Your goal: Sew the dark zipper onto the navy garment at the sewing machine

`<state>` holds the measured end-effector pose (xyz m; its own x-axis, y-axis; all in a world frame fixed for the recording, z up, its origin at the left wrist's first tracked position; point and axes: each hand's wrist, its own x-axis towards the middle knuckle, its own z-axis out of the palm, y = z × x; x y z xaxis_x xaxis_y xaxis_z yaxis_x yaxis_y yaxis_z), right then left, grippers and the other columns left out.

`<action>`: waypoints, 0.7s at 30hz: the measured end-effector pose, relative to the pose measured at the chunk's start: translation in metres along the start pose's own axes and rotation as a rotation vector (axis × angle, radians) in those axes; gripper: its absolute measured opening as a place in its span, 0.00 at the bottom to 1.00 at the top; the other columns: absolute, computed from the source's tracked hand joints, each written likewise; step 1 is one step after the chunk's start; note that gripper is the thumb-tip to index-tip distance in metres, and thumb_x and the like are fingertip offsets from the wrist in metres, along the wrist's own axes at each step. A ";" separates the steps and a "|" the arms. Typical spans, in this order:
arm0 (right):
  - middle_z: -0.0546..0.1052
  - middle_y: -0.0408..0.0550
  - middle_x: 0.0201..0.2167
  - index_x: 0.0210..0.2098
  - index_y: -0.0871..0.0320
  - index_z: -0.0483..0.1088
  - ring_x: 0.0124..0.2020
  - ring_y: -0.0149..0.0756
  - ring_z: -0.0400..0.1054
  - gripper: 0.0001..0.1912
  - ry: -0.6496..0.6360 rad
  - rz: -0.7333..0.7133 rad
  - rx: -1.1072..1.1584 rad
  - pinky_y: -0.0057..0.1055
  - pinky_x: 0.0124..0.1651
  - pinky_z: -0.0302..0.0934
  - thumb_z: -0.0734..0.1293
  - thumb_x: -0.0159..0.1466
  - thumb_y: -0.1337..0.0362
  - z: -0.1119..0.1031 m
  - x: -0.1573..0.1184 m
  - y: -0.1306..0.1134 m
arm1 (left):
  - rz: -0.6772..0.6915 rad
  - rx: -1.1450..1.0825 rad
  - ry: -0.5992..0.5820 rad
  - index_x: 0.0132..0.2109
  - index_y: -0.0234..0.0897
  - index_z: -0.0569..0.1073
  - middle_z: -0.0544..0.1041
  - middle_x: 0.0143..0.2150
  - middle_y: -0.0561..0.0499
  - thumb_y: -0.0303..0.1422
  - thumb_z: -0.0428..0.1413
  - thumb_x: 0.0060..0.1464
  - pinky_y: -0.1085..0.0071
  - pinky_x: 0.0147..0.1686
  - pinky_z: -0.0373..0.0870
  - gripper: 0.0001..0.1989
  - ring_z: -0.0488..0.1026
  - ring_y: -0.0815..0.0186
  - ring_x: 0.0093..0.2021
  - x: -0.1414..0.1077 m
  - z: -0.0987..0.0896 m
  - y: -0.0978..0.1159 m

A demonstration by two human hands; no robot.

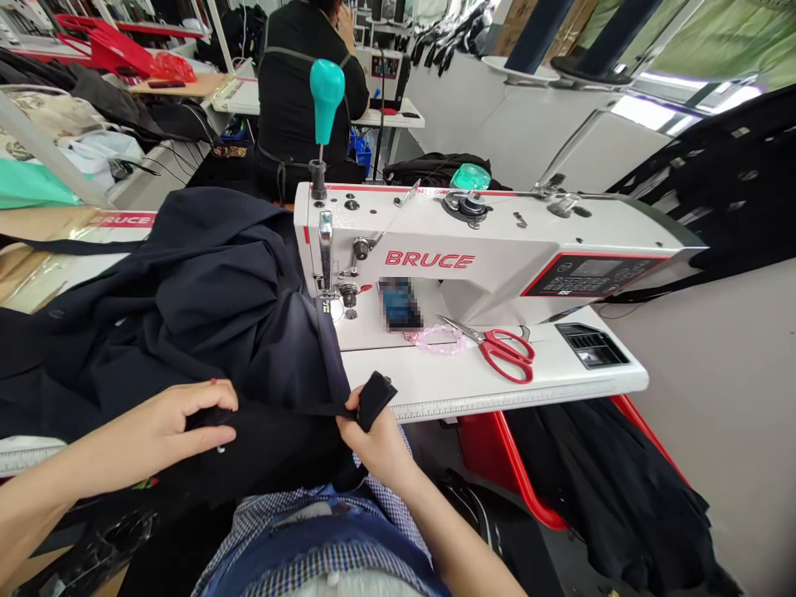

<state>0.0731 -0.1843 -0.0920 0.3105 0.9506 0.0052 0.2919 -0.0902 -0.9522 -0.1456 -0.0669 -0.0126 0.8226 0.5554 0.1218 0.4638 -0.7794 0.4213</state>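
- The dark cloth (230,282) lies in a bunched heap left of the sewing machine (429,228), and its right edge runs down past the needle area to the right hand (376,439).
- The right hand pinches a black band (375,400) at the near edge of the machine bed, and the band's end sticks up above the fingers.
- The left hand (180,423) is over the near part of the cloth, its thumb and forefinger apart with something black between them; I cannot tell whether the tucked fingers grip it.
- Between the two hands, a dark edge stretches almost level, and black cloth hangs below it towards the person's lap.
- On the white machine bed (429,385), red-handled scissors (507,352) lie with their blades towards the pink bracelet (441,339), which is just beside a blurred item (401,304).
- A tool with a teal handle (327,91) stands upright on the machine's left end.
- Below the bed on the right, a red bin (528,489) holds more dark cloth.
- Beyond the machine, another person (304,91) in black sits facing away, near a second machine (389,70).
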 end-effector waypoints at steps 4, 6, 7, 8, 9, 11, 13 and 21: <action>0.73 0.53 0.34 0.44 0.60 0.62 0.31 0.43 0.69 0.28 -0.047 -0.157 -0.487 0.34 0.31 0.61 0.67 0.53 0.46 -0.015 0.008 -0.004 | -0.110 -0.178 -0.080 0.39 0.38 0.68 0.75 0.35 0.56 0.38 0.47 0.57 0.83 0.29 0.68 0.09 0.73 0.72 0.33 0.006 -0.008 -0.002; 0.74 0.53 0.33 0.49 0.62 0.62 0.29 0.42 0.69 0.35 -0.053 -0.192 -0.528 0.33 0.29 0.61 0.63 0.53 0.40 -0.026 0.012 -0.008 | -0.056 -0.172 -0.021 0.40 0.39 0.68 0.75 0.35 0.56 0.38 0.47 0.57 0.82 0.30 0.68 0.09 0.73 0.72 0.32 0.007 -0.005 0.001; 0.74 0.51 0.29 0.49 0.62 0.63 0.26 0.39 0.69 0.34 -0.081 -0.189 -0.493 0.32 0.29 0.60 0.59 0.56 0.40 -0.031 0.014 -0.010 | -0.013 -0.167 0.007 0.40 0.39 0.68 0.75 0.35 0.56 0.37 0.48 0.57 0.82 0.32 0.68 0.08 0.73 0.72 0.32 0.007 -0.003 0.003; 0.73 0.47 0.25 0.49 0.62 0.64 0.23 0.36 0.67 0.32 -0.120 -0.172 -0.428 0.30 0.28 0.59 0.55 0.60 0.41 -0.036 0.015 -0.011 | 0.027 -0.165 0.034 0.40 0.40 0.68 0.75 0.35 0.55 0.36 0.48 0.57 0.81 0.32 0.68 0.08 0.73 0.72 0.32 0.008 0.000 0.005; 0.71 0.45 0.22 0.47 0.62 0.66 0.22 0.33 0.66 0.29 -0.165 -0.145 -0.341 0.29 0.27 0.59 0.52 0.63 0.44 -0.040 0.016 -0.012 | 0.058 -0.163 0.061 0.40 0.40 0.68 0.75 0.34 0.55 0.35 0.49 0.57 0.81 0.33 0.68 0.07 0.72 0.72 0.32 0.008 0.002 0.006; 0.69 0.41 0.20 0.44 0.60 0.69 0.21 0.30 0.63 0.24 -0.239 -0.074 -0.145 0.26 0.26 0.58 0.53 0.65 0.49 -0.044 0.017 -0.012 | 0.108 -0.161 0.105 0.39 0.39 0.68 0.74 0.33 0.54 0.32 0.49 0.56 0.80 0.32 0.68 0.05 0.72 0.72 0.31 0.009 0.006 0.008; 0.68 0.40 0.21 0.45 0.60 0.69 0.23 0.28 0.63 0.19 -0.257 -0.022 0.009 0.24 0.26 0.58 0.59 0.63 0.52 -0.045 0.018 -0.012 | 0.177 -0.152 0.147 0.39 0.38 0.67 0.74 0.32 0.53 0.28 0.49 0.56 0.79 0.32 0.68 0.04 0.71 0.72 0.31 0.009 0.009 0.010; 0.72 0.48 0.33 0.44 0.57 0.67 0.35 0.31 0.67 0.12 0.137 -0.703 -0.279 0.27 0.37 0.64 0.60 0.62 0.72 -0.025 0.021 -0.037 | 0.490 0.067 0.291 0.36 0.37 0.66 0.74 0.36 0.50 0.20 0.47 0.51 0.71 0.32 0.69 0.09 0.69 0.69 0.31 -0.005 0.015 0.017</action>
<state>0.0918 -0.1681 -0.0493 0.0715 0.7681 0.6363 0.6744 0.4328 -0.5982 -0.1371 -0.0875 -0.0200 0.8269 0.1738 0.5348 0.0786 -0.9774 0.1960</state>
